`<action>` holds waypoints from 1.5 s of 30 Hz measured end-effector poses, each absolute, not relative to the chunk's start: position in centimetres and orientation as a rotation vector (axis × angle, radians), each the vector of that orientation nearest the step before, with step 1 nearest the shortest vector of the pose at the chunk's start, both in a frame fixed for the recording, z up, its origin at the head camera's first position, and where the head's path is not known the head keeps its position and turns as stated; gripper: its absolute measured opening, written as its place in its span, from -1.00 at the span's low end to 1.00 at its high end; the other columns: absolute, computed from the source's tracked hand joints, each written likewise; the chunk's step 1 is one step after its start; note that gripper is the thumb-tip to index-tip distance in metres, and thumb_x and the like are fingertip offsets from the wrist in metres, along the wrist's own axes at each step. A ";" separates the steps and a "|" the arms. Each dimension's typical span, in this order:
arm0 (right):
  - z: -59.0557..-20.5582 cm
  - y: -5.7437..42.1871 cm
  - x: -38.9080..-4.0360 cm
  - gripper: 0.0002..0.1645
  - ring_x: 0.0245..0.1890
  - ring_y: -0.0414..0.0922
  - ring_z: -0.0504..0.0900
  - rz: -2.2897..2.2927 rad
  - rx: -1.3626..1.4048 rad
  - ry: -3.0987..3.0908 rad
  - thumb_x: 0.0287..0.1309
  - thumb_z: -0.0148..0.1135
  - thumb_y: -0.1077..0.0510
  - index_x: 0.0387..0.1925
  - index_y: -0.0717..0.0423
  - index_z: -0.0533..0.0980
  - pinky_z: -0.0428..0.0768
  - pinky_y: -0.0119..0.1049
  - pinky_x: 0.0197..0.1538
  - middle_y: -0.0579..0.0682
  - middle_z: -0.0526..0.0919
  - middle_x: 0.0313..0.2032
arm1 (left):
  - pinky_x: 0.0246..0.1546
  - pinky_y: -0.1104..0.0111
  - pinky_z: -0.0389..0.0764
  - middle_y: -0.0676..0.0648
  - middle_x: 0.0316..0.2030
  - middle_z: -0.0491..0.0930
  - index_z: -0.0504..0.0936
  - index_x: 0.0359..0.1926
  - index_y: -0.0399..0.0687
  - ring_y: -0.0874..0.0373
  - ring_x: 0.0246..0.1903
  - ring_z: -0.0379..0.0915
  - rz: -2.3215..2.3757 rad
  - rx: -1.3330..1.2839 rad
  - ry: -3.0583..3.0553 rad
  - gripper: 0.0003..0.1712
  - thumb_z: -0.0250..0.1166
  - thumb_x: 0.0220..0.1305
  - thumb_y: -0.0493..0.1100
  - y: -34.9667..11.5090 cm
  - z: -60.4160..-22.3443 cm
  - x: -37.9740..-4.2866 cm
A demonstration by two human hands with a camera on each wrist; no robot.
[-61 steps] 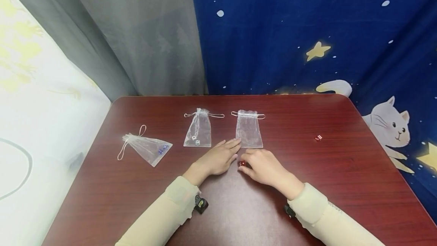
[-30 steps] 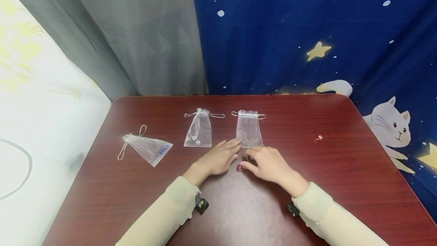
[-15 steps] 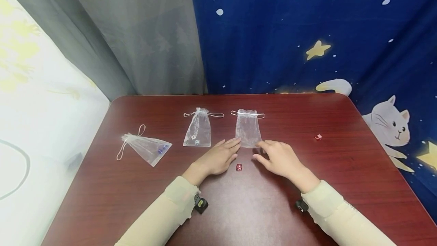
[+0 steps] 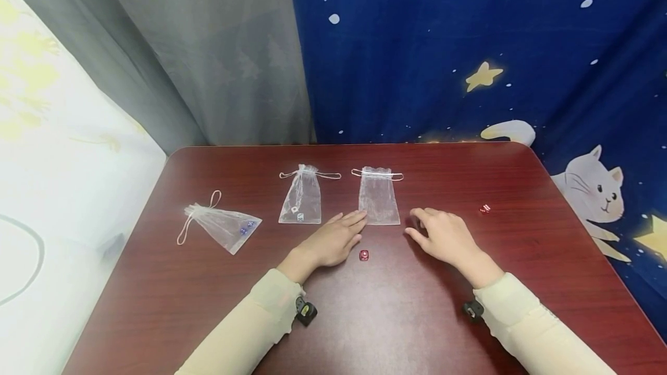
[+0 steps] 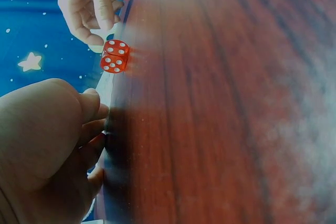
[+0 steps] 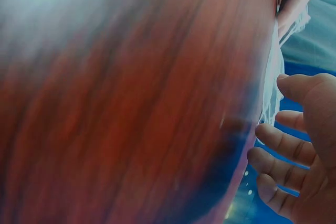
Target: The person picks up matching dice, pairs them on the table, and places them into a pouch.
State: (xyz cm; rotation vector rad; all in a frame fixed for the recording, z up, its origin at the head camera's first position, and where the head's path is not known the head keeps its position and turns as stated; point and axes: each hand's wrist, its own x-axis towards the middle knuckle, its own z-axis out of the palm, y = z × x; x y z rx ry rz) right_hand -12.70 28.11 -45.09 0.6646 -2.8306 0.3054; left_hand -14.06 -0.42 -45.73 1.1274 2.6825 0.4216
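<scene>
My left hand (image 4: 336, 242) lies on the table, its fingertips at the lower left corner of a sheer white drawstring bag (image 4: 379, 198). Just right of that hand sits a red die (image 4: 364, 255), which also shows up close in the left wrist view as a translucent red die (image 5: 114, 56) with white pips. My right hand (image 4: 443, 236) is over the table to the right of the bag, fingers loosely bent with nothing in them. In the right wrist view its fingers (image 6: 286, 145) are spread apart. Farther right lies a second red die (image 4: 485, 209).
Another sheer drawstring bag (image 4: 302, 195) holds white dice near its bottom. At the left, a third bag (image 4: 224, 227) lies aslant with blue dice inside. The brown table (image 4: 333, 328) ends at a grey curtain (image 4: 234, 74) and a blue curtain (image 4: 406, 62).
My right hand has let go of the red die, leaving it beside my left hand, and has moved right past the bag. The left hand has stayed in place.
</scene>
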 end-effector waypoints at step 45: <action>-44.3 37.0 -13.5 -0.56 -0.52 0.06 0.64 0.217 0.373 -2.914 0.18 0.39 0.03 0.01 0.20 0.56 0.55 0.09 -0.56 0.04 0.65 -0.44 | 0.53 0.04 -0.02 -0.12 0.54 0.12 0.22 0.52 -0.20 0.02 0.54 -0.04 0.445 1.117 2.681 -0.42 -0.04 0.61 -0.10 -0.3 -45.8 -14.0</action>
